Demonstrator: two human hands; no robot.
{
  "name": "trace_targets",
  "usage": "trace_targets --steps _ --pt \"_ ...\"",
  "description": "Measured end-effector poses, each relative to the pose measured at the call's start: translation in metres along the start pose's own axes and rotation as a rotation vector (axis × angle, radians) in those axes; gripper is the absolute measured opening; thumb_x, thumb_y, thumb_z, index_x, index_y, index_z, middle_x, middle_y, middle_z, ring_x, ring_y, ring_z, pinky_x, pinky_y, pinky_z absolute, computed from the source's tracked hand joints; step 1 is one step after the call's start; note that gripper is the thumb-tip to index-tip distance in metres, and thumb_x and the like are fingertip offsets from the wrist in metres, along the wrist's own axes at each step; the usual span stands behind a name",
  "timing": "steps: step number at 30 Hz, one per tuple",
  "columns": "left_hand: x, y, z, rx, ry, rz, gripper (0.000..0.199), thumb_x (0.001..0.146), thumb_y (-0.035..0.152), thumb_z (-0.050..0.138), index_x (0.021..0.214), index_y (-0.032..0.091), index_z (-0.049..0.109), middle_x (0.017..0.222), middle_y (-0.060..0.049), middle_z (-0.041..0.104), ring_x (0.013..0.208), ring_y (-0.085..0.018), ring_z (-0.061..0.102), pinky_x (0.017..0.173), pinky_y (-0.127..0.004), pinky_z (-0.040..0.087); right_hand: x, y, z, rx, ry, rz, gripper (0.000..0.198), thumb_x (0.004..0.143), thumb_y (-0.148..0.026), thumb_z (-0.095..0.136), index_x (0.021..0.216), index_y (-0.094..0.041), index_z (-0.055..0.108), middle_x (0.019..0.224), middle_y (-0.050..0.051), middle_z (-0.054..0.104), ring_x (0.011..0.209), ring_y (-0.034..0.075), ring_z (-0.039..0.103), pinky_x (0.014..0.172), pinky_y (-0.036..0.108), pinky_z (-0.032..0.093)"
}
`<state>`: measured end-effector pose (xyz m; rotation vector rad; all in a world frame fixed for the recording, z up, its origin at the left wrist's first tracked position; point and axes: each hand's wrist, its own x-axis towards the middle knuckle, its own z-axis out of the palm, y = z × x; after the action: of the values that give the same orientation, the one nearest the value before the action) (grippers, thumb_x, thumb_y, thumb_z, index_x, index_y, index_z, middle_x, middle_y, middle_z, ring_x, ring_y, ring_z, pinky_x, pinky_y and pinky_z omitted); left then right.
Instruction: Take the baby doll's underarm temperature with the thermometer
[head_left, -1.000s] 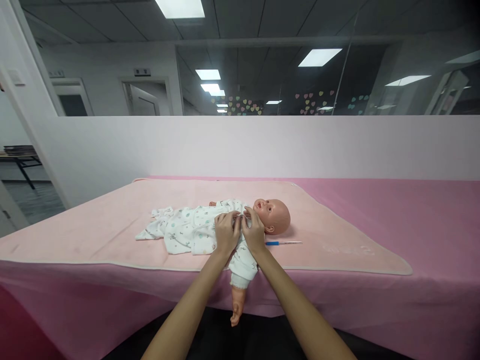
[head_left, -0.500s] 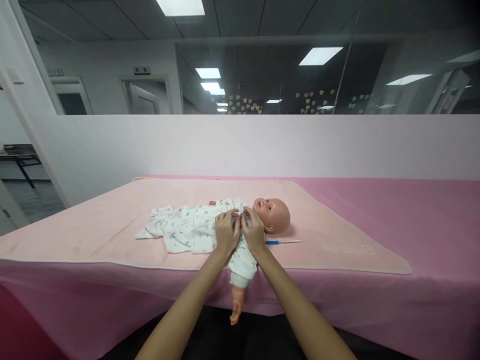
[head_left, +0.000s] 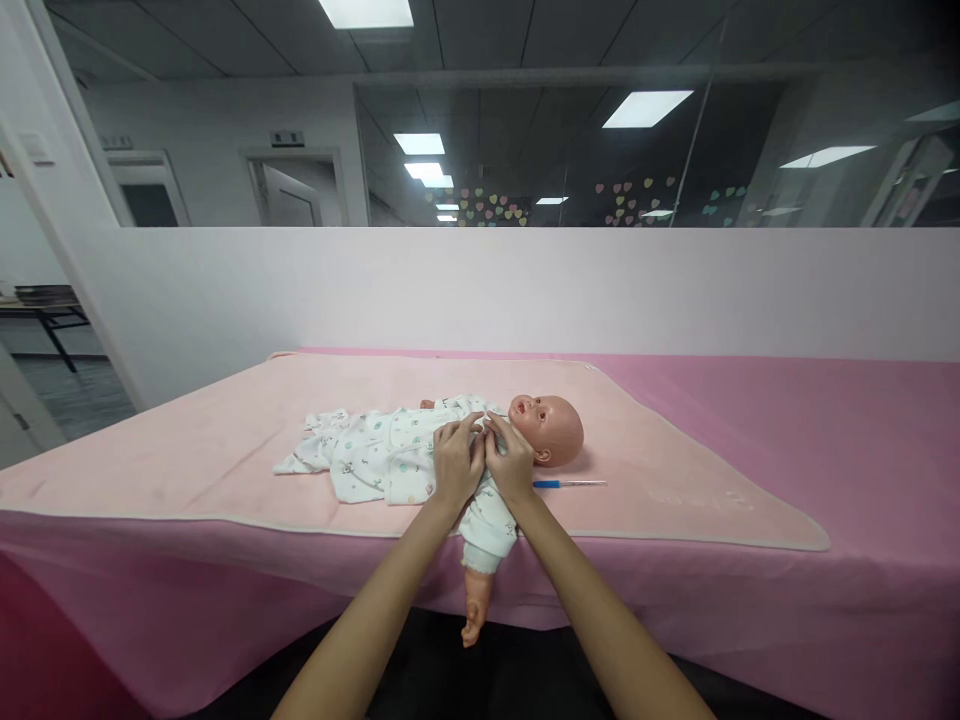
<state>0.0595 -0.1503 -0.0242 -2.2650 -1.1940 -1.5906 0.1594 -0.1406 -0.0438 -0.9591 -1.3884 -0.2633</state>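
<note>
A baby doll lies on its back with its bald head to the right. It wears a white patterned baby outfit, and one sleeved arm hangs over the near edge. At the neck and upper chest, my left hand and my right hand meet, fingertips pinched together on the outfit's front. The fabric between my fingers is mostly hidden, so a fastening there cannot be made out. Just right of my right wrist lies a thin stick-like tool with a blue handle and a pale shaft.
Under the doll is a peach mat on a pink cloth-covered table. A white wall with a window above stands behind it. At far left, another table holds dark stacked items.
The view has shifted very slightly. My hands stay at the doll's neckline with almost no visible movement, and the doll and blue-handled tool keep their places.
</note>
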Motion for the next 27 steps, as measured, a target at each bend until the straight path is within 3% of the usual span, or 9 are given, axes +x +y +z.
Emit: trace_targets --steps 16,27 --pt "-0.0004 -0.0011 0.0019 0.004 0.01 0.016 0.029 0.083 0.017 0.045 0.111 0.021 0.048 0.088 -0.001 0.065 0.088 -0.017 0.053 0.082 -0.032 0.036 0.0012 -0.0014 0.001 -0.018 0.001 0.009 0.032 0.082 -0.014 0.038 0.11 -0.018 0.054 0.091 0.007 0.062 0.084 0.016 0.059 0.078 0.032 0.05" --pt "0.0005 0.0008 -0.0001 0.081 -0.019 -0.019 0.018 0.08 0.017 0.044 0.093 0.021 0.056 0.089 -0.004 0.064 0.088 -0.02 0.052 0.081 -0.035 0.034 0.0002 -0.0008 0.0003 -0.076 0.075 -0.067 0.025 0.08 -0.013 0.039 0.096 -0.018 0.058 0.088 0.007 0.059 0.084 0.017 0.056 0.076 0.033 0.05"
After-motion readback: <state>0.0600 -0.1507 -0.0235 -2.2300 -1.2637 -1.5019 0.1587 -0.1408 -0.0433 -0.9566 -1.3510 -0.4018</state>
